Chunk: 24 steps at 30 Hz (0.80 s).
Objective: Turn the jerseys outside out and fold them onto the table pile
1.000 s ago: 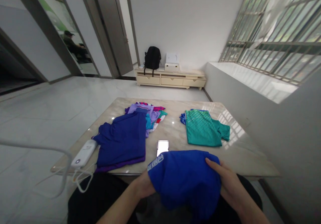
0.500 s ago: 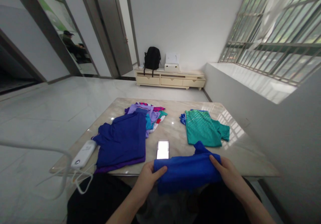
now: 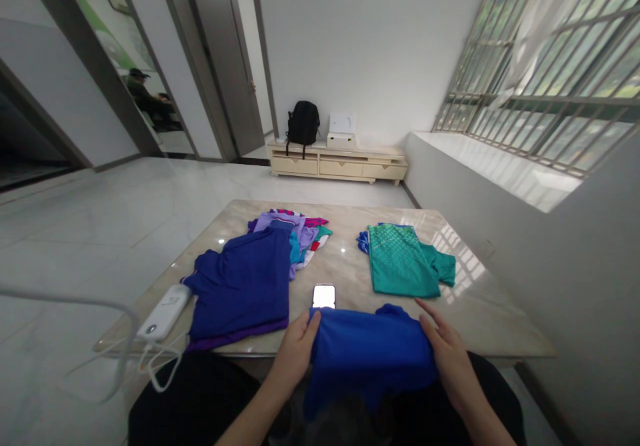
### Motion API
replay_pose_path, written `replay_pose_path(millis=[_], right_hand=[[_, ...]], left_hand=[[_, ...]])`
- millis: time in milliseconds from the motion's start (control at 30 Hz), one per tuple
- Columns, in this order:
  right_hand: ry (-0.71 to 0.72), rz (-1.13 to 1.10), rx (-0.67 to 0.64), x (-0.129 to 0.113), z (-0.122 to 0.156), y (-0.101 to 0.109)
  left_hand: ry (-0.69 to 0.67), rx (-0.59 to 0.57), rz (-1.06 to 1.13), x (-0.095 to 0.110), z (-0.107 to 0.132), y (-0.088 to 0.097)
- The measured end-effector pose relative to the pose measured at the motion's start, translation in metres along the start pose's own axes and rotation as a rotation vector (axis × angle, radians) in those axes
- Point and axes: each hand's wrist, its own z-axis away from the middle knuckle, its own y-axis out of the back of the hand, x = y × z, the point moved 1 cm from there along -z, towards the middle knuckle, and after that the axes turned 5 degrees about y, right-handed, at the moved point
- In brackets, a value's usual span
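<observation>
A bright blue garment (image 3: pixel 373 346), soft and partly folded, is stretched between my hands over the table's near edge, its lower part hanging down. My left hand (image 3: pixel 297 347) pinches its left end, thumb in front and fingers behind. At the right end, my right hand (image 3: pixel 449 349) grips the cloth with the index finger stretched out; its other fingers are partly hidden. Just beyond the blue cloth lies a phone (image 3: pixel 324 296) with a lit screen. Left of it rests a stack of navy clothes (image 3: pixel 245 286), and to the right a folded green shirt (image 3: pixel 403 259).
More colourful clothes (image 3: pixel 300 239) lie in a heap behind the navy stack. A white power bank (image 3: pixel 164 313) with cables sits at the left edge of the marble table (image 3: pixel 345 269). Farther off, a low cabinet (image 3: pixel 340 166) carries a black backpack (image 3: pixel 303 125). Another person (image 3: pixel 147 99) sits beyond a doorway.
The blue garment's lower part has dropped and hangs lower. My right index finger has lifted off the cloth and points outward. My left hand has shifted slightly left.
</observation>
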Motion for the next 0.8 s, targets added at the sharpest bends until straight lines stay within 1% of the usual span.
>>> replay_pose_path(millis=[67, 133, 200, 267, 333, 433, 500, 533, 567, 633, 700, 733, 767, 800], right_hand=[[0.001, -0.029, -0.069, -0.004, 0.004, -0.004], [0.035, 0.012, -0.109, -0.007, 0.006, -0.004], [0.066, 0.063, -0.109, -0.008, 0.008, -0.001], [0.060, 0.051, -0.086, -0.007, 0.008, 0.003], [0.059, 0.029, -0.069, -0.003, 0.008, 0.007], [0.112, 0.129, -0.119, 0.002, 0.009, 0.014], [0.136, 0.229, -0.176, 0.003, 0.013, 0.020], [0.129, 0.241, -0.221, 0.004, 0.016, 0.023], [0.116, 0.213, -0.287, 0.004, 0.020, 0.026], [0.083, 0.059, -0.455, 0.005, 0.030, 0.029], [0.062, -0.104, -0.583, 0.007, 0.039, 0.032], [0.050, -0.142, -0.612, 0.009, 0.042, 0.034], [0.038, -0.134, -0.619, 0.012, 0.045, 0.036], [0.042, -0.078, -0.609, 0.016, 0.047, 0.039]], left_hand=[[-0.009, 0.039, -0.014, 0.002, 0.000, 0.000], [0.005, 0.026, 0.005, 0.003, 0.001, 0.001], [0.035, -0.014, 0.057, 0.003, 0.005, 0.004], [0.080, -0.038, 0.120, 0.000, 0.009, 0.006], [0.111, -0.007, 0.155, -0.005, 0.013, 0.008], [0.085, 0.074, 0.060, -0.010, 0.024, 0.009], [0.035, 0.100, -0.071, -0.009, 0.032, 0.010], [0.010, 0.105, -0.141, -0.008, 0.037, 0.011], [-0.010, 0.113, -0.202, -0.007, 0.041, 0.012], [-0.010, 0.124, -0.274, -0.006, 0.048, 0.015], [0.036, 0.110, -0.256, -0.008, 0.053, 0.018], [0.069, 0.091, -0.225, -0.009, 0.056, 0.020], [0.103, 0.058, -0.191, -0.011, 0.058, 0.022], [0.136, 0.006, -0.160, -0.014, 0.061, 0.024]])
